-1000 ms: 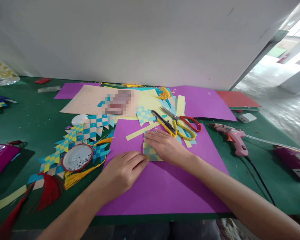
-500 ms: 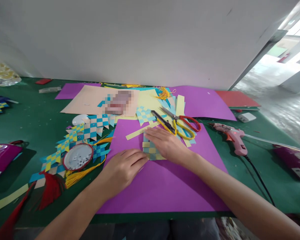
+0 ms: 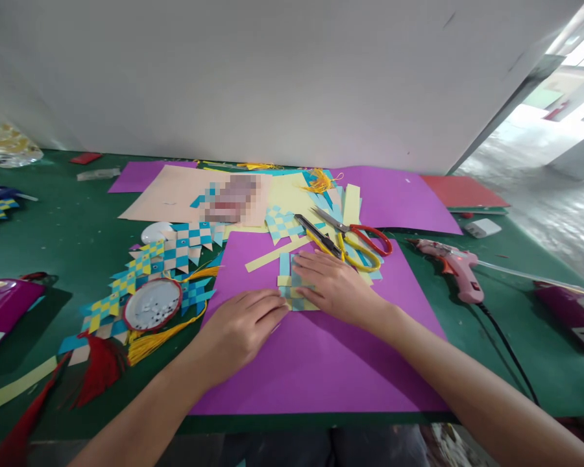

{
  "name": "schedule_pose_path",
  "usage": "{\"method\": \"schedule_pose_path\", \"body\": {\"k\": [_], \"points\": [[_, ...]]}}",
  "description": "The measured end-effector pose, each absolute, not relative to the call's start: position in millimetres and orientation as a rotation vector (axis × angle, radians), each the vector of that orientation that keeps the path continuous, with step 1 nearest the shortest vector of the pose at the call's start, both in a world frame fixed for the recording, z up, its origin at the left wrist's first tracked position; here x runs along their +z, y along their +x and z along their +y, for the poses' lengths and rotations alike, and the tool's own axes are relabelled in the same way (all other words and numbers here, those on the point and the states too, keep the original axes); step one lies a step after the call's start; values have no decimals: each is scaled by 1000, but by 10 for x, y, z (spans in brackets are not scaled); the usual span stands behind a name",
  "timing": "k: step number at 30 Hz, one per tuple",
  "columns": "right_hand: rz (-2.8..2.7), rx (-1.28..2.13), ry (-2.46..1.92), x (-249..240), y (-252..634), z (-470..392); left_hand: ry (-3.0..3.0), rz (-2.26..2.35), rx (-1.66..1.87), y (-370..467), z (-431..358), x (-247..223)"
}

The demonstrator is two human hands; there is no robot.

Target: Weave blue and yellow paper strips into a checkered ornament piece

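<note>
A small woven mat of blue and yellow paper strips [image 3: 285,281] lies on a purple paper sheet [image 3: 331,370] in front of me. My left hand [image 3: 246,327] is at the mat's left edge, its fingers together and bent over it; the thumb is mostly hidden. Flat across the mat lies my right hand [image 3: 338,288], its fingers stretched out and covering the right part. A loose yellow strip [image 3: 275,254] lies just beyond. Past my right hand are a box cutter [image 3: 318,237] and scissors with red and yellow handles [image 3: 365,246].
On the left, woven paper fish [image 3: 141,266] with tassels surround a round dish of small eyes [image 3: 153,305]. To the right lies a pink glue gun [image 3: 455,266] with its cord. More paper sheets [image 3: 403,198] are by the white wall [image 3: 272,78].
My right hand has slid slightly right and toward me, uncovering more of the mat's upper left strips. My left hand stays at the mat's left edge.
</note>
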State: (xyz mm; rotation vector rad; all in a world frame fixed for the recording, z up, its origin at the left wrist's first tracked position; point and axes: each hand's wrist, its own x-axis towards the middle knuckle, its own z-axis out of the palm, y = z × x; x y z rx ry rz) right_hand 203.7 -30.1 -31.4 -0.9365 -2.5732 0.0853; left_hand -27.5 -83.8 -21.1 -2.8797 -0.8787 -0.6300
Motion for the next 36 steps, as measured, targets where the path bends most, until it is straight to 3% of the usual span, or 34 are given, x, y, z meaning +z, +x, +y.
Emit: {"method": "schedule_pose_path", "body": {"k": [22, 36], "points": [[-2631, 85, -772, -115, 2017, -465, -2881, -896, -643, -277, -842, -239], [-2726, -287, -705, -104, 2019, -596, -2880, -938, -691, -257, -838, -194]]}}
